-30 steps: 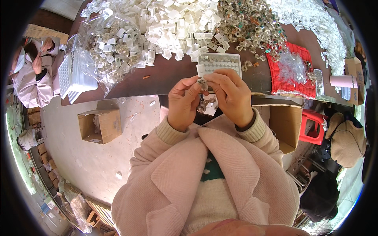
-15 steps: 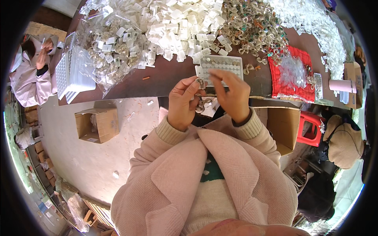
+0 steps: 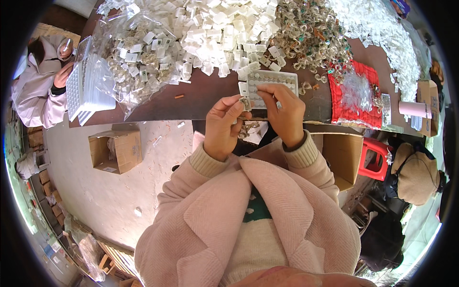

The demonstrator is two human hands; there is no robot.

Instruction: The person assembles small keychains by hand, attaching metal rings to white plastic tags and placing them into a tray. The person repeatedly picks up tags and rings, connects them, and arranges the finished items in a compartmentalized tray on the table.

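My left hand [image 3: 222,128] is closed, thumb and fingers pinching a small silvery trinket [image 3: 245,102] with a white tag card [image 3: 243,89] standing above it. Its exact kind is too small to tell. Just to the right, my right hand [image 3: 288,115] has its thumb and forefinger drawn together over the near part of a pale compartment tray [image 3: 290,79]. Whatever lies between those fingertips, if anything, is hidden. Rows of small round pieces fill the tray.
White tag cards [image 3: 215,33] heap at the back, beside a pile of clear rings [image 3: 313,38]. A plastic bag [image 3: 129,76] of tagged pieces and stacked trays [image 3: 91,91] lie left. Red cloth [image 3: 344,107] lies right. A person [image 3: 43,91] sits far left; a carton [image 3: 117,150] stands on the floor.
My right hand's fingers have come from a blurred, looser pose above the left hand to a pinch over the tray. The left hand keeps its hold. The far-left person's hands have moved.
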